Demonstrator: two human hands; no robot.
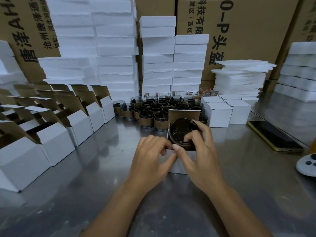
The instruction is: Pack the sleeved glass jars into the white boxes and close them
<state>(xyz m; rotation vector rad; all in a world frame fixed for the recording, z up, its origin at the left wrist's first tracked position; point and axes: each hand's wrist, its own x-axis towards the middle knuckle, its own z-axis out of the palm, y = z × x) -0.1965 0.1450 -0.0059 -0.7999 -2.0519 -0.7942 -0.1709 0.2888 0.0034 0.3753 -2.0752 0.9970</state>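
Observation:
An open white box (pixel 177 165) stands on the steel table in front of me, its brown-lined lid (pixel 184 114) raised at the back. A dark glass jar in a brown sleeve (pixel 181 132) sits partway in the box mouth. My right hand (pixel 198 151) grips the jar, fingers over its rim and thumb at its front. My left hand (pixel 152 154) pinches the box's front left edge beside the jar. Several more sleeved jars (pixel 153 110) stand clustered behind the box.
Rows of open white boxes (pixel 56 134) fill the left. Three closed white boxes (pixel 222 112) stand at the right rear. Foam stacks (pixel 157 57) and cartons (pixel 239 23) wall the back. A phone (pixel 275 135) and a white controller (pixel 307 164) lie at the right.

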